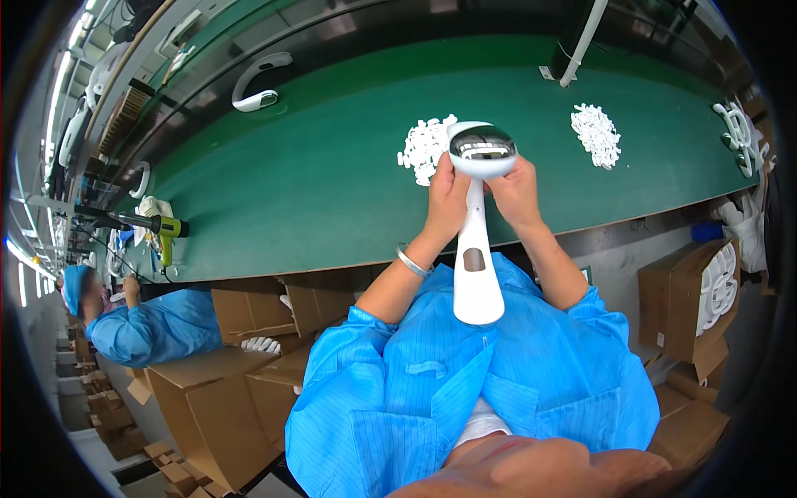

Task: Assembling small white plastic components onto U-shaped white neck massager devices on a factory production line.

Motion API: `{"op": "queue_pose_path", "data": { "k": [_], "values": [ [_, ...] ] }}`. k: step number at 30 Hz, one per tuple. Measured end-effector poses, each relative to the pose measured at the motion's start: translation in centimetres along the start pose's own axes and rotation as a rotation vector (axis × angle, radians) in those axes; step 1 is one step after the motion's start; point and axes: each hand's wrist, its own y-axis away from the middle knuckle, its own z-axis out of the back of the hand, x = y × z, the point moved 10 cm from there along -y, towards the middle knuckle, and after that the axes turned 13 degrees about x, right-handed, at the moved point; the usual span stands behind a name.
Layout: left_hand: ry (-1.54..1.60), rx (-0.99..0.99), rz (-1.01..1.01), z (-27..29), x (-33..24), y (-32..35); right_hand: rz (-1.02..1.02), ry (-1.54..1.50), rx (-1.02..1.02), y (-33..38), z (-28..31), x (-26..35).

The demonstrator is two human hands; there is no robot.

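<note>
Both my hands grip a white curved device [479, 295] in front of my chest. Its rounded far end has a glossy dark oval cap, and its long near arm carries a small dark oval window. My left hand [448, 197] is closed around the device's left side below the cap. On the other side, my right hand [516, 192] closes on it, with fingertips partly hidden behind the rounded end. A pile of small white pieces [424, 148] lies on the green table just beyond my left hand.
The green table [315, 183] bears a second pile of white pieces [595, 135], a white curved device [254, 101] at the back, and a green heat gun [168, 232]. Cardboard boxes [207, 407] stand at left, another box [677, 299] at right. A person in blue [154, 328] sits far left.
</note>
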Motion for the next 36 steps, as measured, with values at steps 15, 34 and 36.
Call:
{"op": "queue_pose_path", "data": {
  "k": [15,34,36],
  "values": [
    [0.24,0.175,-0.14,-1.7,-3.1,1.7,0.468,0.54,0.093,3.1,-3.6,8.7],
    [0.299,0.031,-0.019,-0.3,-2.0,1.9,0.349,0.483,-0.047,3.4,-3.8,7.0],
    [0.3,0.058,-0.007,0.2,-1.4,1.6,0.367,0.472,-0.051,3.0,-3.6,6.4]
  ]
}}
